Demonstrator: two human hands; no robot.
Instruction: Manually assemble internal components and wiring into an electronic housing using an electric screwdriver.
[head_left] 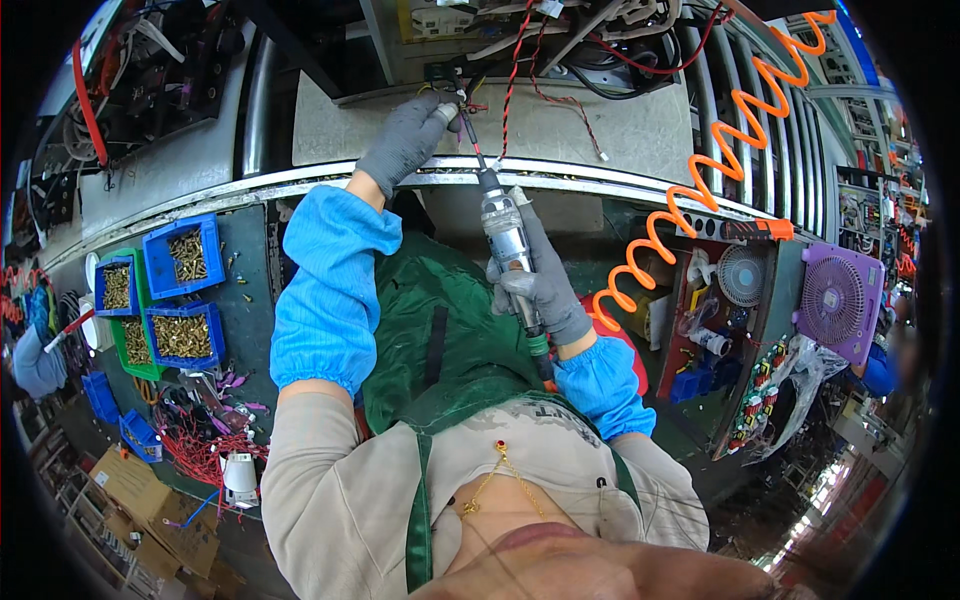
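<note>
My right hand (548,280), in a grey glove, is wrapped round a power screwdriver (508,240) with a clear and silver body. Its long thin bit (471,130) points away from me, and the tip reaches my left fingertips. My left hand (405,140), also gloved in grey, has its fingers drawn together beside that tip, over a pale flat panel (370,138). Whatever sits between those fingers is too small to make out. Small coloured wires (478,107) lie right by them. A twisted red and black cable (510,90) hangs close to the bit.
Blue bins (150,245) of brass-coloured fasteners stand at left, above red wire bundles (210,450). A coiled orange hose (640,245) runs along the right to an orange-handled tool (770,230). Beyond it stands a purple fan (838,300). Metal rollers (750,120) line the far right.
</note>
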